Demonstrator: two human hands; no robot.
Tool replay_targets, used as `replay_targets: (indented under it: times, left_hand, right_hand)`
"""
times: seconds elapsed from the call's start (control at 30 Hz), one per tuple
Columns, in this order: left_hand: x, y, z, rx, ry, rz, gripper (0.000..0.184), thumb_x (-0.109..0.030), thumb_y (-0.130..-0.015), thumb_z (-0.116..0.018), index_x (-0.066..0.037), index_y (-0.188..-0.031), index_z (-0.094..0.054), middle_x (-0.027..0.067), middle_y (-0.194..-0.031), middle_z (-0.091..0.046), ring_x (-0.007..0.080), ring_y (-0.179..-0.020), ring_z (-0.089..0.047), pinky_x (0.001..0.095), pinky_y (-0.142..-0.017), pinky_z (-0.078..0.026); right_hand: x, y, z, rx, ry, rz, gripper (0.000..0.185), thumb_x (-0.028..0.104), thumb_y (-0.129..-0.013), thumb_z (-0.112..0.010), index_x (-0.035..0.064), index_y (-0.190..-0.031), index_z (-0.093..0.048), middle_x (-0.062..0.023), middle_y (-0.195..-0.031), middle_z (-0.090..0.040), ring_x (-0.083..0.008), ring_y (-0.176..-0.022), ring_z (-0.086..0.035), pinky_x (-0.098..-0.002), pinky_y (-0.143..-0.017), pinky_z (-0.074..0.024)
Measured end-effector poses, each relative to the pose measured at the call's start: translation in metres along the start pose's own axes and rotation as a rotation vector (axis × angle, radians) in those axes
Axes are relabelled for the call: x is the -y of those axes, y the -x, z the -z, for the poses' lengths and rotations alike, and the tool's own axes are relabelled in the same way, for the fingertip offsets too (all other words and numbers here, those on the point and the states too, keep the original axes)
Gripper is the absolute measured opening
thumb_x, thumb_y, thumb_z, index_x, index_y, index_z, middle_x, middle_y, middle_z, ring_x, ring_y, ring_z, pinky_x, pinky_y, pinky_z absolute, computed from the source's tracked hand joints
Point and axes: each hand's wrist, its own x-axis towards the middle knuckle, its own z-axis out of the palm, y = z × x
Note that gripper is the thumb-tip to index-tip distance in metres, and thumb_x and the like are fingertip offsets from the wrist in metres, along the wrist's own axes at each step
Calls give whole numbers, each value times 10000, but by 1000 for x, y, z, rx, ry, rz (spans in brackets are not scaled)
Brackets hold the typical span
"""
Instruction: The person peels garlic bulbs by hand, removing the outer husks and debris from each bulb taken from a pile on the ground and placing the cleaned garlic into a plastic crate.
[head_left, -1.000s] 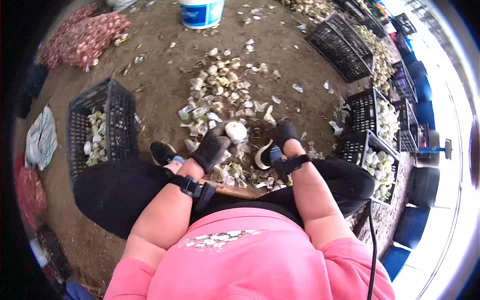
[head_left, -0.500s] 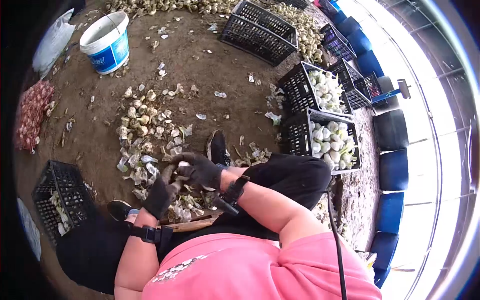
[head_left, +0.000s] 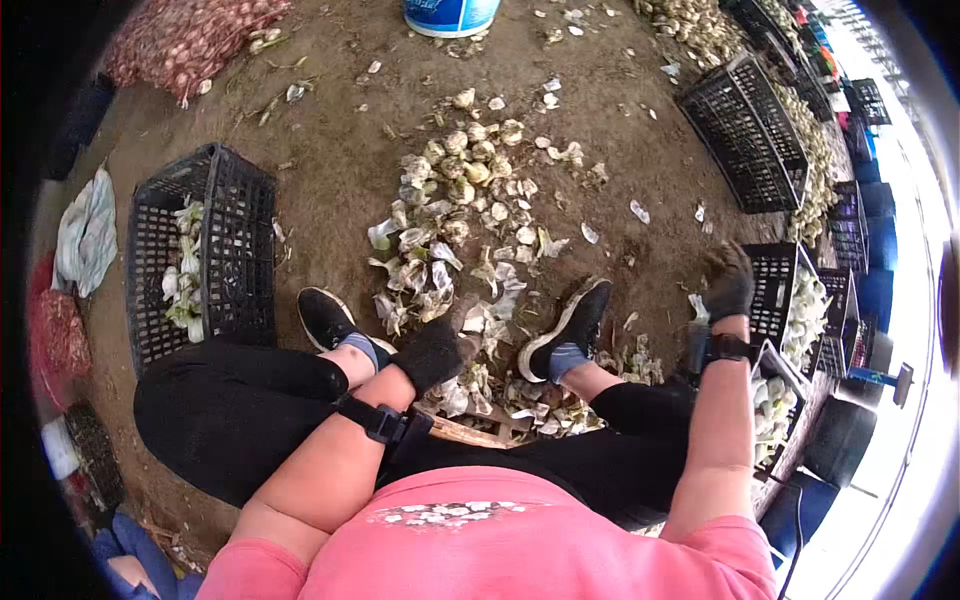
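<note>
My left hand (head_left: 435, 352), in a dark glove, hovers over the heap of garlic skins between my shoes. Its fingers are curled in, and I cannot make out what they hold, if anything. My right hand (head_left: 728, 285), also gloved, is out to the right, beside a black crate (head_left: 770, 285) of white cleaned garlic (head_left: 806, 310). Its fingers are blurred and partly hidden. On the ground ahead lies a pile of untrimmed garlic bulbs (head_left: 465, 165), with loose garlic skins (head_left: 430, 275) nearer to me.
A black crate (head_left: 240, 240) with some garlic stands at the left. Behind are a red mesh sack (head_left: 185, 45) of garlic and a blue-and-white bucket (head_left: 450, 15). Another black crate (head_left: 745, 135) stands at the far right, near more garlic. My shoes (head_left: 568, 330) flank the skins.
My hands were together around a white garlic bulb; now they are apart. The right has gone out to the crates on the right. The view has swung left and down.
</note>
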Motion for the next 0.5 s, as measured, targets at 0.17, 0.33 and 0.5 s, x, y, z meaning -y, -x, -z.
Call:
replay_targets:
  times: [0.17, 0.33, 0.5]
  left_hand:
    - [12, 1, 2, -56, 24, 38, 521, -166, -795, -540, -10, -1278, -424, 188, -1112, -574, 245, -1008, -563, 340, -880, -433]
    - [41, 8, -6, -172, 50, 18, 447, -140, -798, -565, -27, -1221, -479, 127, -990, -599, 187, -869, -568, 307, -784, -451]
    - [7, 11, 16, -209, 205, 183, 393, -111, -821, -527, -67, -1210, -493, -14, -670, -510, 73, -540, -435, 256, -496, -390]
  right_hand:
    - [127, 28, -230, 398, -208, -48, 253, 149, -813, -602, 21, -1029, -623, -110, -963, -669, -221, -880, -626, -313, -804, -480]
    - [177, 11, -350, 391, 50, 195, 269, 127, -822, -504, 113, -1062, -623, -184, -1004, -629, -379, -915, -596, -393, -795, -485]
    - [168, -16, -390, 622, 436, 101, 398, 192, -735, -604, 119, -1125, -578, -178, -1106, -574, -384, -1008, -550, -425, -852, -466]
